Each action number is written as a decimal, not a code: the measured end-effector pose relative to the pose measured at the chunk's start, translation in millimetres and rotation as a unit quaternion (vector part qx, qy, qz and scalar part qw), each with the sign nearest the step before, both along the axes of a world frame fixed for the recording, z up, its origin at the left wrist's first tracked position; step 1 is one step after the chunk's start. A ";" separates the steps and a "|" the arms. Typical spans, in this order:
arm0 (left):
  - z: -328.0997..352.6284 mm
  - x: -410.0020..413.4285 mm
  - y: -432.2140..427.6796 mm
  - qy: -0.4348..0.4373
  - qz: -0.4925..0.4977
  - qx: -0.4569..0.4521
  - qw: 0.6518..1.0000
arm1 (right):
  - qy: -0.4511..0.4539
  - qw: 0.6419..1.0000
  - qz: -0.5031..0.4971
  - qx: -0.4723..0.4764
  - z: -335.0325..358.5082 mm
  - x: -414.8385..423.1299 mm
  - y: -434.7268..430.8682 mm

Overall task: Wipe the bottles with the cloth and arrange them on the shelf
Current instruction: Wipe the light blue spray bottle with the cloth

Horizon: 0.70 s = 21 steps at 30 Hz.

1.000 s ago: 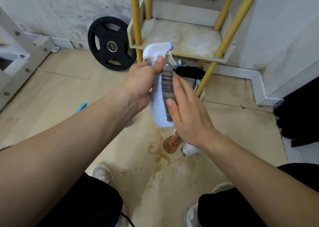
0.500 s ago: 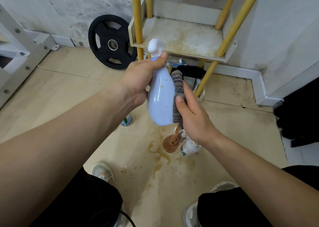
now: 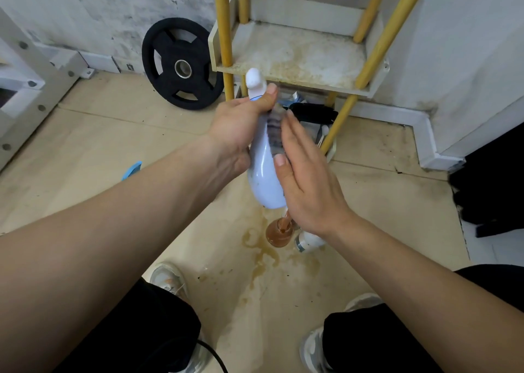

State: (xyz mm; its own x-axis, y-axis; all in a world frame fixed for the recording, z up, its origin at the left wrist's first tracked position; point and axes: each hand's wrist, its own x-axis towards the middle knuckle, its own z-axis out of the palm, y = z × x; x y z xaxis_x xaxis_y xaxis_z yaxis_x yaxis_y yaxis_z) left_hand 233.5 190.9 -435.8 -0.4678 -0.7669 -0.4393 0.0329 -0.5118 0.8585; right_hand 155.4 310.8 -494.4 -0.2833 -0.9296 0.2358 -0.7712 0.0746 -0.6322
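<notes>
Slid up toward the neck since half a second ago: right hand (image 3: 309,179) flattened, straight fingers pressing cloth (image 3: 274,134) against spray bottle (image 3: 265,182). Gripped at the neck by curled left hand (image 3: 236,128), near upright, nozzle end toward shelf (image 3: 297,57) just beyond.

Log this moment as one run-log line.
left hand: grips spray bottle neck | right hand: presses cloth on it | floor: amber bottle, white bottle
</notes>
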 end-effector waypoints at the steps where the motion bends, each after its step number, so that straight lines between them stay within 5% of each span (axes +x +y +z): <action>1: 0.4 0.4 -2.7 0.000 0.015 0.008 1.000 | 0.056 0.998 0.011 -0.014 -1.0 2.2 2.4; 6: 0.9 7.2 -15.1 -0.017 0.057 0.014 0.998 | 0.258 0.962 0.078 -0.041 -6.3 14.0 12.7; 10: -0.4 11.5 -16.6 -0.033 0.046 0.041 0.998 | 0.262 0.960 0.093 0.005 -7.6 12.3 16.0; 16: -8.2 5.2 -7.9 -0.007 -0.013 0.067 0.998 | -0.026 0.999 0.033 -0.001 -7.9 7.5 5.4; 21: -17.5 -3.0 0.3 -0.052 -0.019 0.023 0.998 | -0.344 0.938 -0.033 0.036 -18.5 -4.8 -9.3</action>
State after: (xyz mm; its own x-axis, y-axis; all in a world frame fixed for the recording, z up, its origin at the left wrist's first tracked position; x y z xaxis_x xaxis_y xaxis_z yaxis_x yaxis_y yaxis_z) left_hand 230.5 191.2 -453.3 -0.4460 -0.7279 -0.5208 -0.0741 -0.5498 0.8320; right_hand 150.6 301.5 -513.0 -0.4022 -0.9115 -0.0859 -0.1742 0.1683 -0.9702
